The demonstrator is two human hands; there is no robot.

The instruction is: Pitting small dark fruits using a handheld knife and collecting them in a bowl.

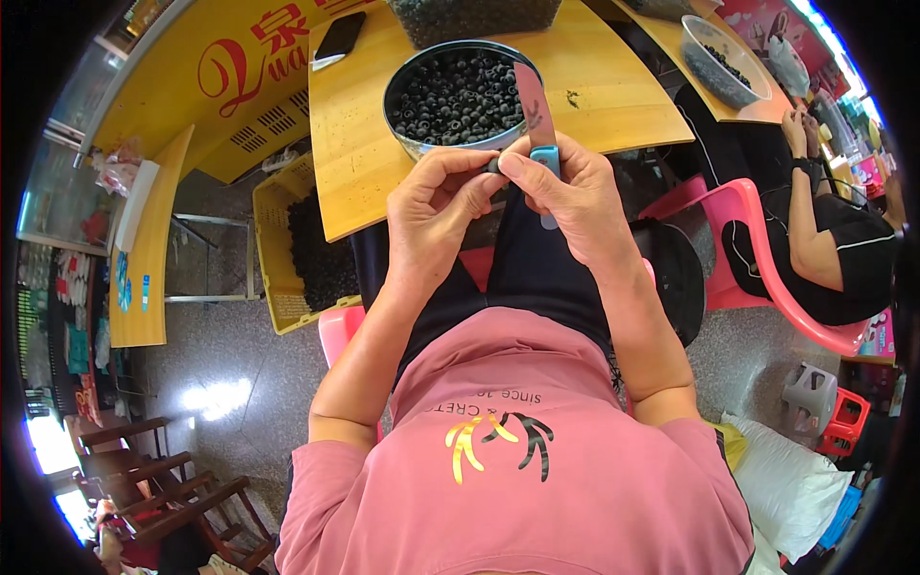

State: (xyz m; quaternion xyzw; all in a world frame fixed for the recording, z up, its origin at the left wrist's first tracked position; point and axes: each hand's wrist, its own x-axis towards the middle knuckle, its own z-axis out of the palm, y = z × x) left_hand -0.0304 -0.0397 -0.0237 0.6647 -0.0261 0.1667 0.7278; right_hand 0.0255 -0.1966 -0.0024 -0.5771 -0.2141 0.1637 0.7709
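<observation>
My left hand pinches a small, dark, round fruit or nut between thumb and fingertips; its exact kind is unclear. In my right hand is a knife with a wide blade and a blue handle, blade pointing up and away from me. The right thumb presses close to the dark piece, so the hands almost meet. Just beyond them, at the table's near edge, stands a round metal bowl full of similar dark pieces, several with pale ring-like ends.
A clear tub of dark pieces stands behind the bowl on the wooden table. A phone lies far left. Below sits a yellow crate. To the right are a pink chair, another person's arm and a clear bowl.
</observation>
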